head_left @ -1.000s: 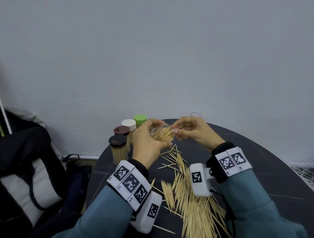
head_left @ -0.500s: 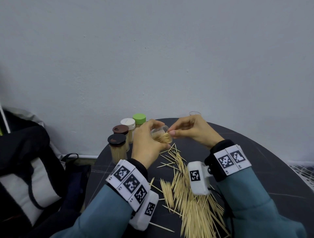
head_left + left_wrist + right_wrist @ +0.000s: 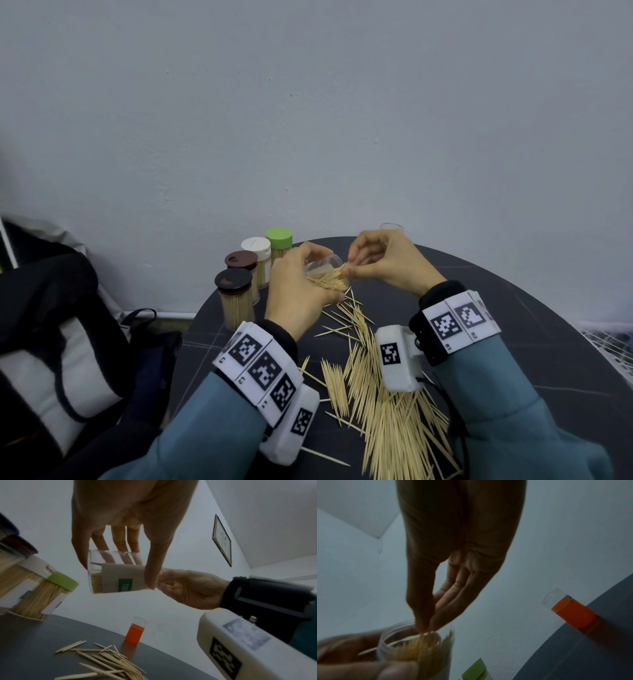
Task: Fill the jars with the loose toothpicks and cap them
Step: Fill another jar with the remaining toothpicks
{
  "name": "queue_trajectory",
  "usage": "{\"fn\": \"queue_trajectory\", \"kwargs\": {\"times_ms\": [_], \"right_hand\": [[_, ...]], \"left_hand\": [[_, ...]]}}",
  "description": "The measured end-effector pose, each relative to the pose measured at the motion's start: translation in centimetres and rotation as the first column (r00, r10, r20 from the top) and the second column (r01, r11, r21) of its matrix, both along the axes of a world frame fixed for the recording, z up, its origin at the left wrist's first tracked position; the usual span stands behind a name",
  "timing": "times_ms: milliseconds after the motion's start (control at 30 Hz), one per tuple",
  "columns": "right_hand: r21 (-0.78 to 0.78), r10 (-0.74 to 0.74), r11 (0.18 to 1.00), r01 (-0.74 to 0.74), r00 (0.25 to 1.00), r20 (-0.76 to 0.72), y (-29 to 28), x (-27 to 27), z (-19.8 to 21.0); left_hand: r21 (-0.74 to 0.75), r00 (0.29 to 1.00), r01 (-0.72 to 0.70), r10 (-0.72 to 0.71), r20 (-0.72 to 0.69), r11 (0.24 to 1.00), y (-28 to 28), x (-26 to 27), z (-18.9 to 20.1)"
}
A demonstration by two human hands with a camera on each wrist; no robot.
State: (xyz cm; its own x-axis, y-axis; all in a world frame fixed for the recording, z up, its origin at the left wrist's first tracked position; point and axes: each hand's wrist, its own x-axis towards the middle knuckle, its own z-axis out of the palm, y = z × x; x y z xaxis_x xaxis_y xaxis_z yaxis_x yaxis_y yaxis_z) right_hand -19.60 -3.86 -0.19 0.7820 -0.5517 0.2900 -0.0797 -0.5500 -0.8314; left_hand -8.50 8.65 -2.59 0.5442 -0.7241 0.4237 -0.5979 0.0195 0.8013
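Jar work above the dark surface (image 3: 513, 325): gripping a clear jar (image 3: 118, 577) in the left hand (image 3: 301, 287), fingers and thumb wrapping round its wall, tilting its open mouth toward the right hand (image 3: 387, 263). Pinching a bundle of toothpicks (image 3: 329, 281) with the right thumb and fingertips just at that mouth, points already sitting inside the jar, a few leaning against the rim. Holding both hands up off the surface, close together, near its far edge.

Leaving the loose toothpicks (image 3: 387, 411) lying in a long scattered heap, running from below the hands toward the near edge, between the two wrists. Keeping four capped jars in a row at the far left of the surface, all packed with toothpicks: black-lidded jar (image 3: 234, 298) nearest, then brown-lidded jar (image 3: 241, 260), white-lidded jar (image 3: 256, 246) and green-lidded jar (image 3: 279, 238) by the wall. Standing upright behind the right hand, an uncapped jar with an orange label (image 3: 134, 632), well apart from the row.

Resting beside the surface at the left, a dark bag (image 3: 51, 342) with a pale panel. Hanging on the side wall, a framed picture (image 3: 222, 539).
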Motion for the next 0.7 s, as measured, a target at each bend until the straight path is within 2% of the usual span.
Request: {"fn": "queue_trajectory", "kwargs": {"times_ms": [67,300,700], "right_hand": [[0.029,0.042,0.999,-0.041,0.999,-0.017,0.06,0.01,0.13],[0.033,0.02,0.999,-0.021,0.999,0.042,0.12,-0.15,0.19],[-0.039,0.05,0.998,-0.049,0.999,0.008,0.51,-0.15,0.78]], "left_hand": [[-0.017,1.0,-0.002,0.002,-0.014,1.0,-0.05,0.2,0.04],[-0.016,0.999,-0.009,0.008,-0.042,1.0,-0.05,0.32,0.06],[-0.022,0.995,0.041,-0.043,-0.093,0.999,-0.1,0.21,0.22]]}}
